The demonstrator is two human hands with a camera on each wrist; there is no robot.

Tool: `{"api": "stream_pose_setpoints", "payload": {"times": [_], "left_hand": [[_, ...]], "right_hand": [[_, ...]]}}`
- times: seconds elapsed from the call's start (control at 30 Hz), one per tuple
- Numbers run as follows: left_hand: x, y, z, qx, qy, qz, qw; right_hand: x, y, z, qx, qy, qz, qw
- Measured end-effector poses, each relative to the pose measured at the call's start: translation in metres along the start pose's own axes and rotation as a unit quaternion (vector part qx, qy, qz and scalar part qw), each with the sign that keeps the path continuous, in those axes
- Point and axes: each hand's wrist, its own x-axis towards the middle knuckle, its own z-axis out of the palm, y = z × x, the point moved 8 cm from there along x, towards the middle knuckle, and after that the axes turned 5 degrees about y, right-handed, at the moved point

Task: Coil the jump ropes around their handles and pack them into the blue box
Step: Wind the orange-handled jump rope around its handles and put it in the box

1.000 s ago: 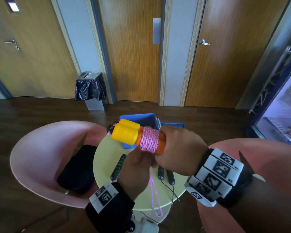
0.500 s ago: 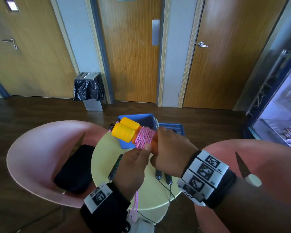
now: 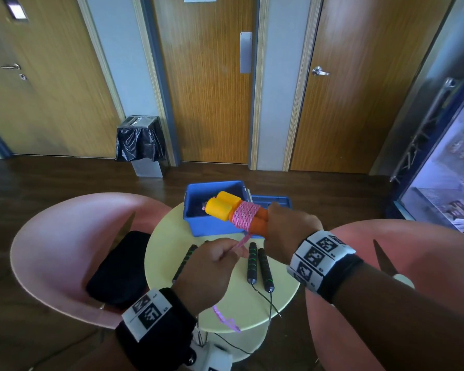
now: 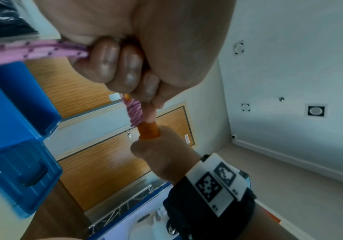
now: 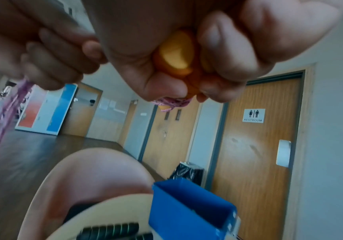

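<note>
My right hand (image 3: pixel 287 231) grips the two orange-and-yellow jump rope handles (image 3: pixel 227 207) side by side, held above the blue box (image 3: pixel 198 223). Pink rope (image 3: pixel 245 216) is coiled around the handles' middle. My left hand (image 3: pixel 214 263) pinches the loose pink rope tail (image 3: pixel 241 242) below the coil and pulls it taut; the tail's end (image 3: pixel 225 321) dangles by my left wrist. In the left wrist view my fingers (image 4: pixel 115 65) curl round the pink rope (image 4: pixel 33 52). In the right wrist view my fingers (image 5: pixel 217 53) wrap the handle ends (image 5: pixel 176 53).
Black jump rope handles with green stripes (image 3: pixel 252 262) lie on the round pale-yellow table (image 3: pixel 166 236), thin black cords trailing off the front edge. The blue lid (image 3: pixel 272 200) sits right of the box. Pink chairs (image 3: pixel 65 236) flank the table; a black bag (image 3: pixel 118 269) lies on the left one.
My left hand has dropped from the coil toward me, drawing the pink tail out taut. The right hand carried the wrapped handles slightly farther out, over the blue box.
</note>
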Motion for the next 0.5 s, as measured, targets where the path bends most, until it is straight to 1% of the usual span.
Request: {"api": "stream_pose_setpoints", "payload": {"times": [0.07,0.13,0.2,0.27,0.33,0.4,0.5], "left_hand": [[0.005,-0.001,-0.001,0.073,-0.017,0.028,0.997],[0.011,-0.003,-0.003,0.169,-0.042,0.059,0.983],[0.015,0.000,-0.003,0.268,-0.071,0.099,0.956],[0.018,0.009,0.001,0.346,-0.111,0.147,0.920],[0.023,0.013,0.005,0.385,-0.152,0.169,0.894],[0.028,0.012,0.006,0.408,-0.181,0.182,0.876],[0.032,0.010,0.008,0.400,-0.213,0.208,0.867]], "right_hand": [[0.003,0.003,0.015,-0.044,-0.034,0.003,0.998],[0.001,0.003,0.028,-0.068,-0.049,-0.012,0.996],[-0.003,0.000,0.042,-0.085,-0.061,-0.034,0.994],[-0.011,-0.004,0.054,-0.097,-0.082,-0.052,0.990],[-0.017,-0.010,0.060,-0.103,-0.101,-0.080,0.986],[-0.024,-0.017,0.061,-0.126,-0.108,-0.123,0.978],[-0.035,-0.023,0.055,-0.163,-0.098,-0.173,0.966]]}}
